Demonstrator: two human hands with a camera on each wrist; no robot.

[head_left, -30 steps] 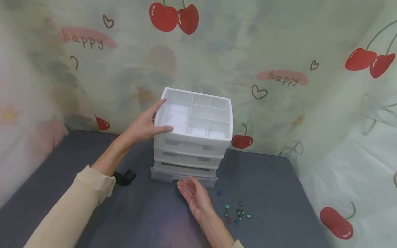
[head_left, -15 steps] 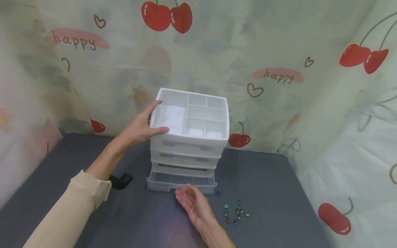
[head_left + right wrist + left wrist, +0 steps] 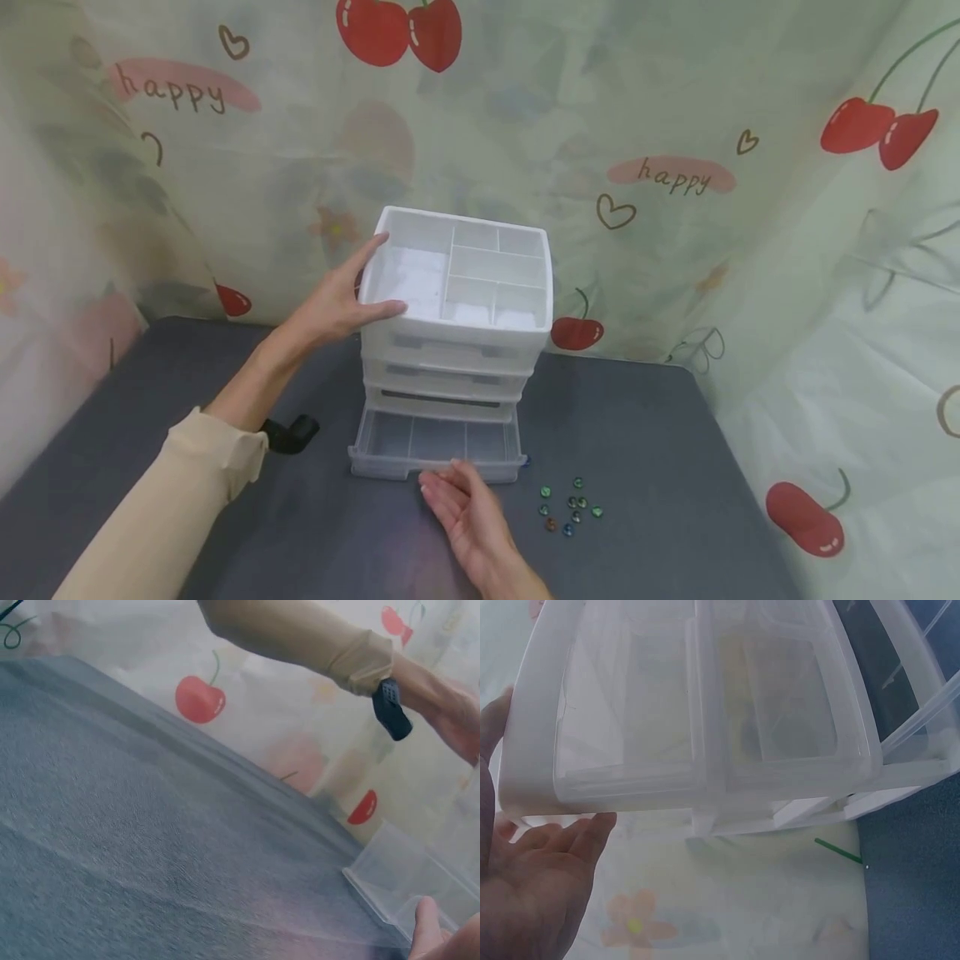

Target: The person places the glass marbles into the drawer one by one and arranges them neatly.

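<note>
A white plastic drawer unit (image 3: 450,357) with a divided top tray stands on the dark table. At its upper left corner my left hand (image 3: 330,307) holds the tray rim, thumb toward the front and index finger along the side. The clear bottom drawer (image 3: 378,467) is pulled well out, showing bare compartments inside. My right hand (image 3: 472,512) grips the middle of that drawer's front, thumb over the top edge and fingers below. In the right wrist view, the thumb (image 3: 426,926) shows against the clear drawer front (image 3: 397,862). The upper drawers are closed.
Several small glass beads (image 3: 582,502), green, blue and brown, lie on the table (image 3: 660,467) to the right of my right hand. A blue one sits partly hidden by the drawer's right corner. A cherry-patterned curtain (image 3: 495,142) hangs behind the unit.
The bottom drawer has slid out toward me, exposing its compartments, with my right hand moving back along with it. My left hand stays on the unit's top corner.
</note>
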